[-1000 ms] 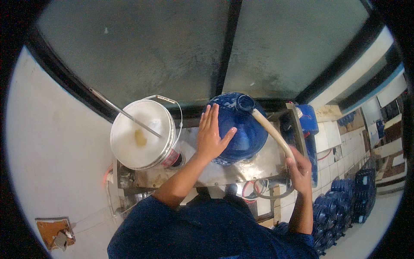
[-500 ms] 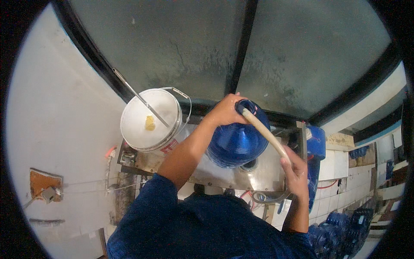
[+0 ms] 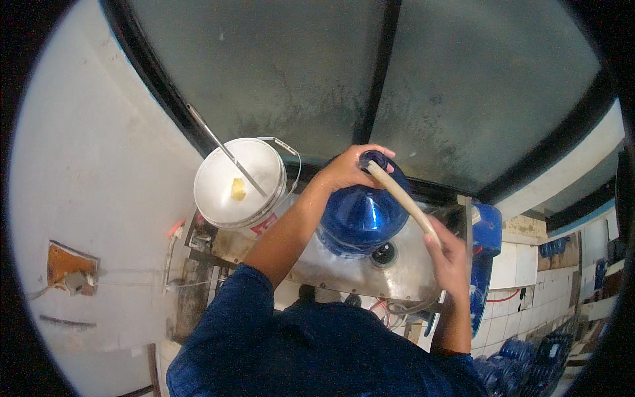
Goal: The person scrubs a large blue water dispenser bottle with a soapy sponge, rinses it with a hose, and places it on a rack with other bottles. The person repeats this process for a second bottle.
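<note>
A large translucent blue water jug (image 3: 354, 221) stands on a metal counter, slightly tilted as far as I can judge. My left hand (image 3: 350, 169) grips it round the neck, with fingers reaching past the far side of the mouth. In my right hand (image 3: 448, 257) is a cream-coloured hose (image 3: 402, 197), held partway along its length. The hose's end sits at the jug's open mouth (image 3: 372, 159); how deep it goes in is hidden. Beside the jug's base, a round dark fitting (image 3: 383, 254) is set in the counter.
Left of the jug stands a white bucket (image 3: 215, 212) with a metal rod and a yellow piece inside. The metal counter (image 3: 317, 272) backs onto dark-framed glass panes (image 3: 456, 92). A blue container (image 3: 487, 228) is at the right; several blue jugs (image 3: 519, 357) stand lower right.
The jug has shifted slightly left on the counter, uncovering more of the round fitting. My right hand and the hose have moved a little left with it. The view has turned slightly.
</note>
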Action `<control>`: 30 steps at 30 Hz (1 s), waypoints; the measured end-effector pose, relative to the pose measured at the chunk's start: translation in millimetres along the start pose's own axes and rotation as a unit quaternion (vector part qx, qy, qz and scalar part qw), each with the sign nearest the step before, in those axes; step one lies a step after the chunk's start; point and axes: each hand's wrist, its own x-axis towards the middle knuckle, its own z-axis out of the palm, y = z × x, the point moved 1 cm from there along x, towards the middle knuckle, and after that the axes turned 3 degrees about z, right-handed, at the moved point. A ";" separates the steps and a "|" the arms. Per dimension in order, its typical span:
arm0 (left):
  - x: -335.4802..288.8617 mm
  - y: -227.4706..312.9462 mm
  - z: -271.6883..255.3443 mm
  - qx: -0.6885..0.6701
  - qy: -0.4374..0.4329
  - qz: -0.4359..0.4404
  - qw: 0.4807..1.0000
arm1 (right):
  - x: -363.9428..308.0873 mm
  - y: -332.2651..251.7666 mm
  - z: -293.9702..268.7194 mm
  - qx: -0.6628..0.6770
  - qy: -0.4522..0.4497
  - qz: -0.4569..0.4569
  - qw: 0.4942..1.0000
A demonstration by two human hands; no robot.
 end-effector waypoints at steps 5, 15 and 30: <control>-0.7 -10.0 7.7 0.188 0.114 0.054 0.974 | 3.2 7.2 9.7 0.014 0.029 -0.028 0.999; 0.5 -1.6 -3.2 0.052 0.020 0.066 0.996 | -0.9 -11.0 14.8 -0.001 0.022 -0.008 1.000; 1.8 10.8 3.9 0.144 0.041 0.121 0.981 | 0.2 -24.1 14.1 0.008 0.014 -0.001 1.000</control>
